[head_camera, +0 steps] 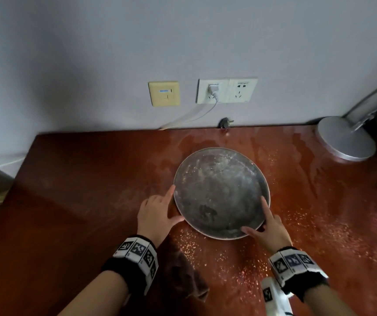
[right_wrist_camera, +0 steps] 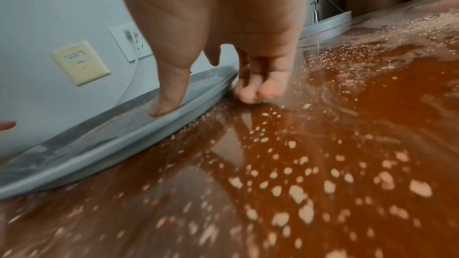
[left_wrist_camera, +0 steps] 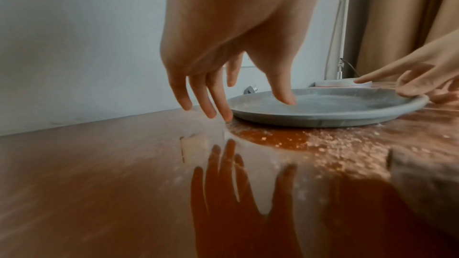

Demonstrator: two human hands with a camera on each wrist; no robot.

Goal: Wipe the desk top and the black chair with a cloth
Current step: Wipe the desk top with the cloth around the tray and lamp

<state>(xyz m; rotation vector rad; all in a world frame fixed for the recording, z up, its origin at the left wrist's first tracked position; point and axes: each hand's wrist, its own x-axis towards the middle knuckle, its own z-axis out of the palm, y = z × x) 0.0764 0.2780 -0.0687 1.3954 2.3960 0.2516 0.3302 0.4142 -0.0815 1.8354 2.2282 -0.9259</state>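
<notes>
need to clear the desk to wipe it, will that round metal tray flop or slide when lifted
The round metal tray is probably rigid, since its shallow rim keeps an even curve. It may slide readily, as the desk top is glossy with loose crumbs. Its dusty surface could feel slippery.

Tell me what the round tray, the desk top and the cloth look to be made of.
Tray: probably metal, dull grey with a thin rolled rim, smeared.
Desk top: glossy reddish-brown wood or veneer; it mirrors the fingers.
Cloth: soft brown fabric, crumpled in folds.

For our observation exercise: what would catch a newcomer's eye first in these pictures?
A round grey metal tray sits mid-desk, with the left hand and right hand touching its near rim. Pale crumbs speckle the glossy red-brown desk top, and a brown cloth lies beside the left wrist.
</notes>
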